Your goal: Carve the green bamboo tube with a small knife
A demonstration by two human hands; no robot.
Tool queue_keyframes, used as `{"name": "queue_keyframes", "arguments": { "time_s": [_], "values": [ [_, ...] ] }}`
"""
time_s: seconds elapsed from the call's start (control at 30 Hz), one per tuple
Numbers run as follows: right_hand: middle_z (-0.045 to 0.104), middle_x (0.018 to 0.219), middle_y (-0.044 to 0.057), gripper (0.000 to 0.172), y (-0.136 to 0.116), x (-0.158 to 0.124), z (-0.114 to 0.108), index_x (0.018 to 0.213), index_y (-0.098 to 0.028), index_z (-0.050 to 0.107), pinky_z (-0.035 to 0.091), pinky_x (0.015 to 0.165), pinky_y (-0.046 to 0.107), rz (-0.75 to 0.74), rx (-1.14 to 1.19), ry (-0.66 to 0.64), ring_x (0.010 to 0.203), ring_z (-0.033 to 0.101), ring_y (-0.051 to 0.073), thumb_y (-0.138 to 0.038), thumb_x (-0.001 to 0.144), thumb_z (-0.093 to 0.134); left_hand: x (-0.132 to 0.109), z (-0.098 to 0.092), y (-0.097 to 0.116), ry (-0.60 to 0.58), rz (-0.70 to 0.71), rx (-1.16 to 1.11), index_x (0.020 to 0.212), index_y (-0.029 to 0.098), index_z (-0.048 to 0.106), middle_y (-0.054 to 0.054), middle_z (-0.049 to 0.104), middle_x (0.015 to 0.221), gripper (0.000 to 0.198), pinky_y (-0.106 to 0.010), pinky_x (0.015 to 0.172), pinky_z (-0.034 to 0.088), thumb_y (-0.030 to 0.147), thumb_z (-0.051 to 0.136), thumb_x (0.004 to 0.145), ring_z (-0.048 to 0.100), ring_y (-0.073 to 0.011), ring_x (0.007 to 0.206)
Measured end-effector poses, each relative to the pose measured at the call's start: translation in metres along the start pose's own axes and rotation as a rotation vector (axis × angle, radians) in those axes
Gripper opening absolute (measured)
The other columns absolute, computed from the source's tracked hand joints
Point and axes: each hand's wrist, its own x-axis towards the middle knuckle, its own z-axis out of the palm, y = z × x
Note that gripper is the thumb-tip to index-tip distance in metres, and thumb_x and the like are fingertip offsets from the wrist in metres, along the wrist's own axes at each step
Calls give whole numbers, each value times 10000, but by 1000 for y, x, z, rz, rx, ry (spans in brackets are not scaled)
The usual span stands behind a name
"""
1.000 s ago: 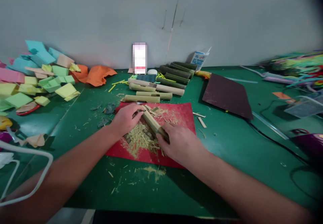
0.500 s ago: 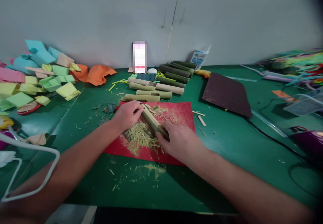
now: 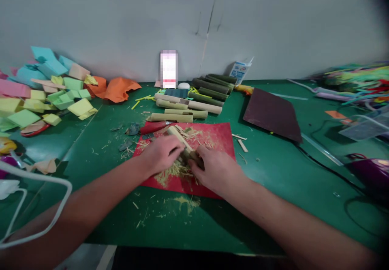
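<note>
Bamboo tube (image 3: 181, 138), one: frame centre, slanting over red sheet (image 3: 224, 138); upper part pale, lower end darker, so stripping seems partly done.
Right hand (image 3: 217, 170): closed round the lower end.
Left hand (image 3: 162, 154): fingers curled at the middle; whether they grip a tool cannot be told.
Shavings (image 3: 165, 177): below the tube.
Pale tubes (image 3: 173, 117): upper centre, apparently stripped.
Dark green tubes (image 3: 212, 86): beyond, apparently left to do.

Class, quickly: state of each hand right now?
Left hand: closed, at the bamboo tube; whether it holds anything cannot be told.
Right hand: closed, holding the tube's near end.
</note>
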Motion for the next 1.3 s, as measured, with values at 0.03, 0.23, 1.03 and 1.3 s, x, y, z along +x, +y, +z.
{"name": "queue_keyframes", "arguments": {
  "time_s": [0.03, 0.23, 1.03, 1.3],
  "values": [
    [564, 642, 11, 168, 0, 0, 0, 728, -199, 494, 225, 460, 262, -2, 7, -4, 517, 455, 119, -337, 820, 467, 0, -1, 0, 47, -28, 21, 751, 151, 579, -31, 571, 720, 177, -259, 653, 413, 219, 475, 878, 524, -136, 682],
    [563, 652, 12, 166, 0, 1, -2, 715, -199, 483, 223, 463, 261, -4, 15, -9, 525, 445, 118, -337, 806, 478, 0, -1, 6, -11, -7, -14, 764, 151, 580, -28, 579, 731, 144, -251, 634, 403, 200, 492, 867, 524, -134, 678],
    [587, 666, 21, 227, -2, -3, -4, 821, -200, 519, 205, 445, 265, 37, -73, -75, 564, 525, 152, -423, 787, 502, 5, -4, -20, 116, -99, 59, 770, 142, 588, -27, 575, 731, 135, -256, 664, 421, 207, 508, 858, 545, -136, 691],
    [635, 739, 59, 249, -6, -9, -10, 894, -180, 537, 260, 460, 280, 47, -135, -155, 633, 595, 206, -404, 792, 497, 8, -9, -31, 134, -131, 45, 757, 139, 591, -33, 599, 747, 139, -263, 689, 429, 220, 525, 847, 559, -144, 712]
  ]
}}
